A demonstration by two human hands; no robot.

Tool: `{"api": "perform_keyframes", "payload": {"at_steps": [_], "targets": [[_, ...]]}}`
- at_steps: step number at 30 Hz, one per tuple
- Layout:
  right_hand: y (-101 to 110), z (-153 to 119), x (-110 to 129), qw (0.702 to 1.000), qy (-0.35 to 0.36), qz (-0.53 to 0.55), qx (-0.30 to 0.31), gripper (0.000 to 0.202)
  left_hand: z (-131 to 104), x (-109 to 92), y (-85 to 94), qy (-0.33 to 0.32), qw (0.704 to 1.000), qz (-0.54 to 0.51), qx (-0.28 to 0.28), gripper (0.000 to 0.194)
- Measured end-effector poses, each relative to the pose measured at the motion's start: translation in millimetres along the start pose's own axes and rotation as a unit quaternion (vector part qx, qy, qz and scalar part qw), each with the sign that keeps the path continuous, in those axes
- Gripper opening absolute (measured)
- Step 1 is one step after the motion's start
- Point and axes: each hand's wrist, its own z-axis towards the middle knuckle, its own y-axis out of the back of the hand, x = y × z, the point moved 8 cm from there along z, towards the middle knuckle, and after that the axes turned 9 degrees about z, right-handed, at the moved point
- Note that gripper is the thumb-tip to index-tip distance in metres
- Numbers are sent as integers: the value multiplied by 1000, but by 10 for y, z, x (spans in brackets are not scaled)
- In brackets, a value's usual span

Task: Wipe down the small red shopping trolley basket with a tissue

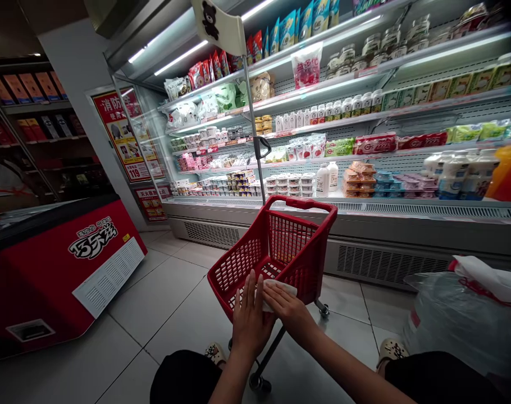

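Note:
A red plastic shopping cart [300,241] stands right in front of me, its basket wall facing my hands. My right hand [292,315] has its fingers over a folded white cloth or tissue [287,287] at the near rim of the basket. Part of the cloth is hidden under those fingers. Beside it, my left hand [250,317] is held upright with its fingers stretched out, close against the right fingertips and the cloth's edge. Whether the left palm touches the cart is hidden.
A refrigerated shelf [365,207] of dairy goods runs behind the cart. To the left stands a red chest freezer [62,269]. A filled clear plastic bag [461,314] sits on the floor at right. The cart carries a tall pole [252,112] with a bear sign.

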Motion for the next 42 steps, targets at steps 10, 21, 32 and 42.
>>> {"api": "perform_keyframes", "payload": {"at_steps": [10, 21, 32, 42], "targets": [[261, -69, -544, 999, 20, 3, 45, 63, -86, -119, -25, -28, 998, -55, 34, 91], [568, -468, -1538, 985, -159, -69, -6, 72, 134, 65, -50, -113, 982, -117, 92, 101], [260, -208, -1235, 989, -130, -64, -1, 57, 133, 198, -191, -125, 985, -47, 110, 103], [239, -332, -636, 994, -105, -16, 22, 56, 51, -107, -115, -34, 998, 18, 56, 100]]}}
